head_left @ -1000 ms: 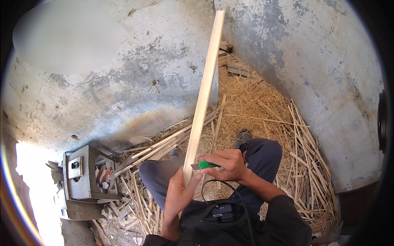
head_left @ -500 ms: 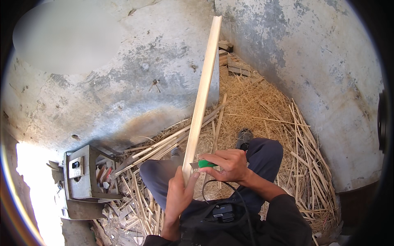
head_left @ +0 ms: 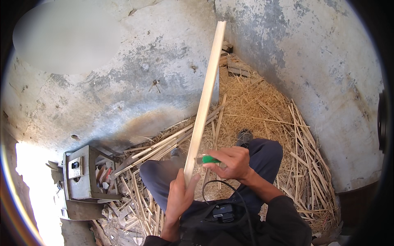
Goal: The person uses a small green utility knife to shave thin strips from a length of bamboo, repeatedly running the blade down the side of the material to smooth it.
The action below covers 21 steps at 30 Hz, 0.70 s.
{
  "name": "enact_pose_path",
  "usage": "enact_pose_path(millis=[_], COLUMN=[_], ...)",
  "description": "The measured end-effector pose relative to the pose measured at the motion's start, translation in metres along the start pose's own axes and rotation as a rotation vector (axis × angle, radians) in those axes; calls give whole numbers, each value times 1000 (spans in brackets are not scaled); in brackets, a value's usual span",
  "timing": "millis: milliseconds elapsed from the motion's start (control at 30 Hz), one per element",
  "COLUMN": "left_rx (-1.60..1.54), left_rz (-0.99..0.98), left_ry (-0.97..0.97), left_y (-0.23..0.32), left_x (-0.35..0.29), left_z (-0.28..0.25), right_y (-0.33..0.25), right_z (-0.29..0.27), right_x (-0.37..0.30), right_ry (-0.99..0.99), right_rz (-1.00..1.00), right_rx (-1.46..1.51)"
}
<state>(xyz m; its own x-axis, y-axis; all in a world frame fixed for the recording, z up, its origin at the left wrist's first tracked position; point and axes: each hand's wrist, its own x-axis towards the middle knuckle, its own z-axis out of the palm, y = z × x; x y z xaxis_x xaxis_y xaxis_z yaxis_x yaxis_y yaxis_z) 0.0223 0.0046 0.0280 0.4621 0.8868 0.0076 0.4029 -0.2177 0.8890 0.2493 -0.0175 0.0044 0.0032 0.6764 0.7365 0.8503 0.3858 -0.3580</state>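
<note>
My left hand [head_left: 179, 192] is closed around the near end of a long, pale wooden strip [head_left: 205, 100]. The strip slants up and away, its far end in front of the wall corner. In my right hand [head_left: 233, 162] is a knife with a green handle [head_left: 211, 159]. Its short blade points left, at the strip's right edge a little above my left hand; whether it touches the wood I cannot tell.
Thin wooden strips [head_left: 310, 164] lie heaped at the right, with more at the left. Straw-like shavings [head_left: 250, 102] cover the floor ahead. At the left stands a worn box-like wooden stand [head_left: 80, 172]. A black cable [head_left: 240, 197] loops over my lap beside a small black device [head_left: 223, 212].
The strip's far end has shifted slightly right and down. My right hand and the knife have moved a little right and up, and the blade sits higher along the strip.
</note>
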Motion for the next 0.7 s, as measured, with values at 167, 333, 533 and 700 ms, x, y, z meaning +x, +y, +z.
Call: enact_pose_path(millis=[167, 333, 533, 700], left_rx=[21, 61, 86, 108], left_rz=[-20, -13, 1, 18], left_ry=[-8, 3, 9, 14], left_y=[-3, -6, -10, -12], left_x=[-5, -7, -8, -10], left_z=[1, 0, -3, -6], right_y=[13, 11, 9, 8], right_z=[2, -2, -2, -3], right_x=[4, 9, 15, 13], right_ry=[61, 26, 25, 9], right_rz=[62, 53, 49, 52], right_rx=[21, 28, 49, 43])
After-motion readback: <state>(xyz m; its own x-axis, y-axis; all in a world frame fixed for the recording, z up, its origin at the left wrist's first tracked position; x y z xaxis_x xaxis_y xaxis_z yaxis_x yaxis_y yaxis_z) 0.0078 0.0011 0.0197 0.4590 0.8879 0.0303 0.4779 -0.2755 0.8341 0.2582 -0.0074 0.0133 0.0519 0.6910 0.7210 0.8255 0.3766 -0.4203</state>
